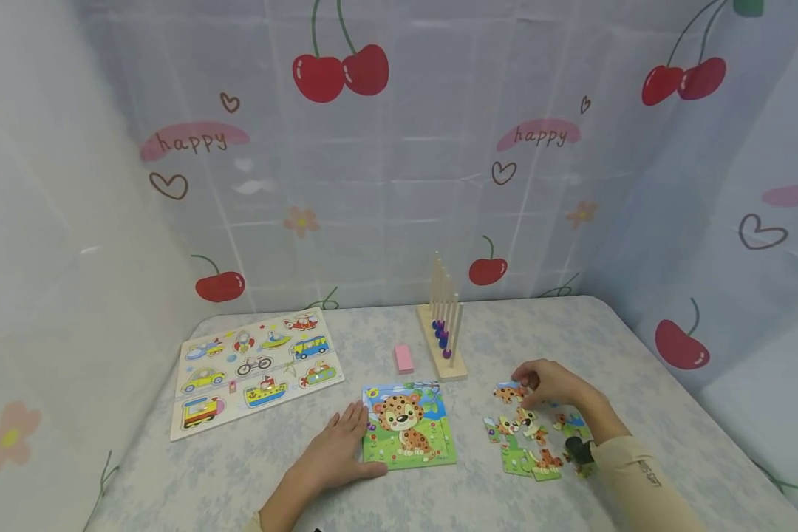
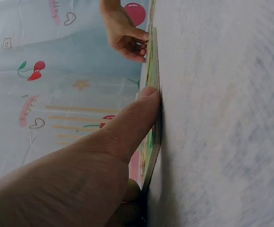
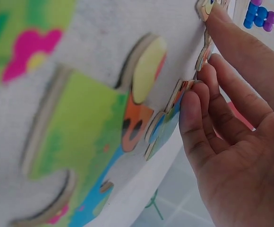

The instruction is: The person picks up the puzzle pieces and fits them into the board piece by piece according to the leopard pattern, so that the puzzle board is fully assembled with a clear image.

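Observation:
In the head view, my left hand (image 1: 335, 451) rests at the left side of a square leopard picture board (image 1: 408, 436). Its fingers lie along the left edge, and the thumb (image 2: 144, 101) touches the near edge. My right hand (image 1: 555, 384) is over loose leopard puzzle pieces to the right. Its curved fingers and thumb pinch the end of a spotted puzzle piece (image 1: 507, 393). Nearby are a leopard-face piece (image 1: 527, 423) and a green piece (image 1: 515, 458). The right forearm partly covers pieces beyond it.
A wooden vehicle puzzle board (image 1: 259, 369) lies at the left. A pink block (image 1: 403, 359) sits behind the leopard board. Next to it stands a peg rack (image 1: 454, 366) with blue and purple beads. Printed curtains (image 1: 399, 185) hang behind the table.

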### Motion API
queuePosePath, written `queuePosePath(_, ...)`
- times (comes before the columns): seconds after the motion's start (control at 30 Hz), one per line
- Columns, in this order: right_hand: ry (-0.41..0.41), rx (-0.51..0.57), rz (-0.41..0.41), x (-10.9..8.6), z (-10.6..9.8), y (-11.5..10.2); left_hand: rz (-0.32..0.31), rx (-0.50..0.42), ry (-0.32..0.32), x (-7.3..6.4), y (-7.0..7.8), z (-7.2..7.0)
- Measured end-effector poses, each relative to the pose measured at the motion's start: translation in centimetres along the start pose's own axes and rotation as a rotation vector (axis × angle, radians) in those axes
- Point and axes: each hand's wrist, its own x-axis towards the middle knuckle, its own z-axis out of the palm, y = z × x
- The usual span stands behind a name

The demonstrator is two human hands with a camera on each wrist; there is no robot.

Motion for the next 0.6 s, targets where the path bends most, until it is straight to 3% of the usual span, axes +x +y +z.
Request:
queuePosePath(0.33,-0.019,0.029,-0.025,0.01,-0.04,0.06,-0.003,0.010,0.000,-0.01,-0.08,0.12)
queuePosePath(0.6,0.014,0.010,-0.046,-0.32,0.09,0.03,-0.006,0.004,-0.008,-0.06,0.07,0.01)
